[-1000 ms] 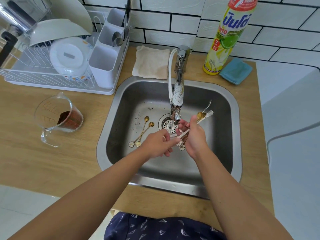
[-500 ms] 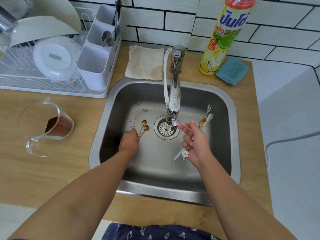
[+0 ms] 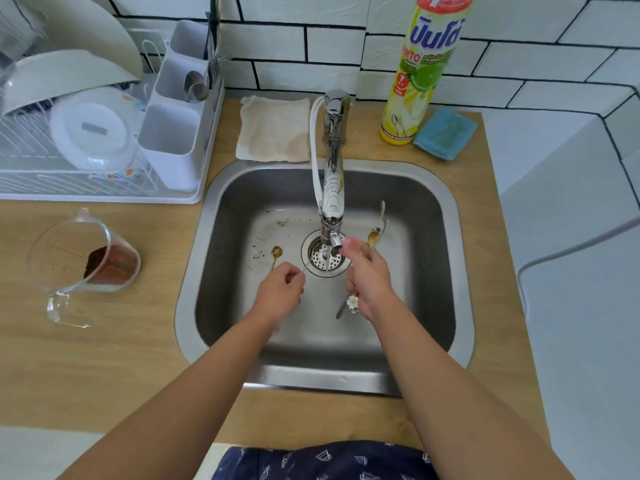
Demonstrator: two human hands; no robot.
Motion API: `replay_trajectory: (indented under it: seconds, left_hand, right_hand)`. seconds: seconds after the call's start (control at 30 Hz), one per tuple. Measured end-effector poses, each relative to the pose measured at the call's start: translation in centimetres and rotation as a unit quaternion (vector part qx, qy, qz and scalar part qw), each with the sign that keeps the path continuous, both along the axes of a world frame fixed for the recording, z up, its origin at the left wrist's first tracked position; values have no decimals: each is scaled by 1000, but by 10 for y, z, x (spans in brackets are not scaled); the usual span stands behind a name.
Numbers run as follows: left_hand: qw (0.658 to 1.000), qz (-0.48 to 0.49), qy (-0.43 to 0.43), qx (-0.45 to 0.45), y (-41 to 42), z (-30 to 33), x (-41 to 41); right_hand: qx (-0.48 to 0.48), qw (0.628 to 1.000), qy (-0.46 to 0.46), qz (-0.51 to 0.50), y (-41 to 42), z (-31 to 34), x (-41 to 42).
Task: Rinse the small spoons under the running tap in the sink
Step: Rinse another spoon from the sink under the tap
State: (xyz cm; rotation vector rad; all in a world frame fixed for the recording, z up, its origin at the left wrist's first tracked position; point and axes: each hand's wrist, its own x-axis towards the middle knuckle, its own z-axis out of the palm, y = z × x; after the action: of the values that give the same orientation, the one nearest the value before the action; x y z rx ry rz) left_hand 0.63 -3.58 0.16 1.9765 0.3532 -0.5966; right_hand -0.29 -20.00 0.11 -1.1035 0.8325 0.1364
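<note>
dish rack (image 3: 41, 181): far left on the counter, holds a pale bowl (image 3: 65, 76) and a white lid (image 3: 91, 128); its cutlery caddy (image 3: 175, 133) has utensils in the rear compartment, nothing seen in the front one.
measuring cup (image 3: 86, 261): clear plastic, tipped on its side left of the sink, brown powder inside.
sink (image 3: 221, 341): steel basin set in the wooden counter (image 3: 104, 358); dark specks left of the drain strainer (image 3: 323, 256).
gold spoon (image 3: 276, 254): lies on the basin floor left of the drain, handle running under the left hand.
left hand (image 3: 278, 294): fingers curled, pinching a thin spoon handle; that spoon's bowl can't be made out.
tap (image 3: 332, 188): thin stream falls onto the strainer.
right hand (image 3: 367, 278): closed around a bundle of small spoons (image 3: 374, 235), just right of the stream, bowls up, flower-tipped handle ends below the fist.
backsplash edge: beige cloth (image 3: 273, 129), dish soap bottle (image 3: 420, 69), blue sponge (image 3: 445, 133).
room: bare basin floor near the front wall and right of the right hand.
</note>
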Motion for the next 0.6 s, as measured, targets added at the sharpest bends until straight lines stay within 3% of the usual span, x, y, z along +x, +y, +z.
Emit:
replay_trajectory:
  seconds: [0.17, 0.6]
  left_hand:
    - [990, 16, 48, -132, -17, 19, -11]
    - [961, 1, 147, -233, -2, 23, -11]
  right_hand:
    - [-69, 993, -28, 89, 15, 1, 4]
    - [-112, 984, -82, 111, 21, 5, 3]
